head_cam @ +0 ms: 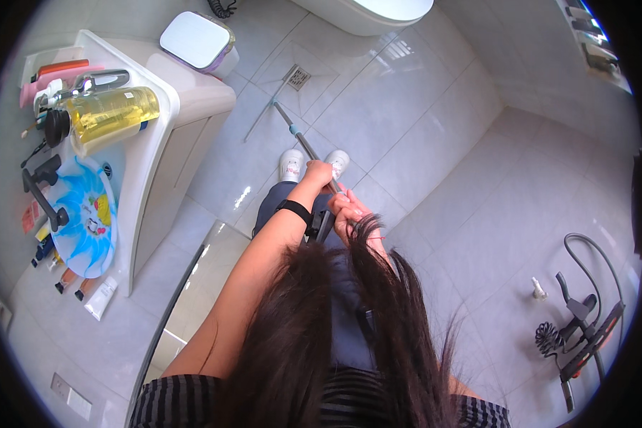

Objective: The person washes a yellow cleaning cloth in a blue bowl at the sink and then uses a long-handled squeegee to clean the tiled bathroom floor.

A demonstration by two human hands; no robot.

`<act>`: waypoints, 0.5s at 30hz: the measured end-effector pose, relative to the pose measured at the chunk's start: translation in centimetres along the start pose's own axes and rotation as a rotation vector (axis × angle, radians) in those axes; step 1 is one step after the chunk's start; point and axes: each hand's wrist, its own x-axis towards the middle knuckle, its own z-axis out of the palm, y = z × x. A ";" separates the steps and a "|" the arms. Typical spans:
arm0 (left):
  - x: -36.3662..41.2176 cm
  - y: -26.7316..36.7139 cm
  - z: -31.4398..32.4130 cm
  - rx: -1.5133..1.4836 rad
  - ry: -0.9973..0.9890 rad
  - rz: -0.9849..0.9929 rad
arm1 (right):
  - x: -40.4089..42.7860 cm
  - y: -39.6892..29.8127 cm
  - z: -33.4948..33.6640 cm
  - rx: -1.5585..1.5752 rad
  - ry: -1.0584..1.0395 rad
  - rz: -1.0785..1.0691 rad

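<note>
Both my hands are closed around the metal pole of a floor squeegee [287,119]. My left hand [319,173], with a black band on its wrist, grips the pole farther from my body. My right hand [350,211] holds it closer to me, partly covered by hanging dark hair. The squeegee's long thin blade [267,107] rests on the grey tiles, one end beside the square metal floor drain [298,78]. My white shoes [290,166] stand on either side of the pole.
At the left, a white washbasin cabinet [163,134] carries a bottle of yellow liquid [115,115] and a blue patterned basin [85,214]. Beyond it stands a lidded bin [195,41]. A toilet [374,13] is at the top, and shower fittings [583,321] hang at the right.
</note>
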 end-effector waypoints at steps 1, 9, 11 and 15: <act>-0.2 0.1 0.0 0.002 -0.001 0.000 | 0.0 -0.1 -0.2 0.002 -0.001 -0.001; -1.3 -1.1 0.5 0.049 0.002 0.070 | -1.0 -1.8 -1.8 -0.410 0.155 -0.169; 0.6 -4.6 1.0 0.110 0.019 0.187 | -2.5 -3.0 -4.0 -0.556 0.115 -0.176; -1.5 -9.3 1.6 0.424 0.069 0.272 | -5.8 -3.2 -9.7 -0.556 0.015 -0.143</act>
